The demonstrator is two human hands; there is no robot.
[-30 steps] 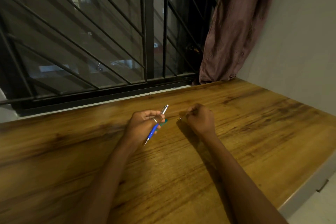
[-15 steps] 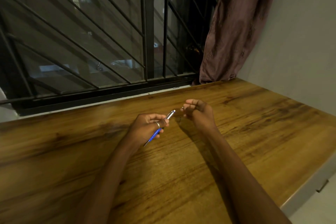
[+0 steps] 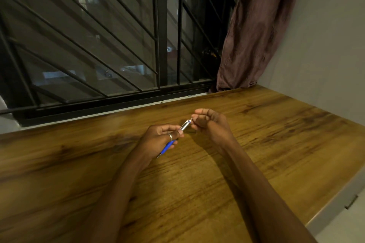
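Observation:
My left hand [image 3: 160, 140] grips a blue pen [image 3: 167, 147] with a silver front section, held just above the wooden table [image 3: 197, 193]. The silver tip [image 3: 186, 124] points up and to the right. My right hand [image 3: 211, 124] has its fingers curled, and its fingertips meet the pen's tip, pinching something very small there. I cannot tell what that small piece is. Much of the pen's barrel is hidden inside my left hand.
A barred window [image 3: 98, 45] runs along the table's far edge. A dull pink curtain [image 3: 252, 31] hangs at the back right beside a grey wall [image 3: 325, 45]. The table's right edge [image 3: 335, 199] drops off toward a pale surface.
My right hand rose from the table and moved to the pen's tip. My left hand tilted the pen and brought its tip toward the right hand.

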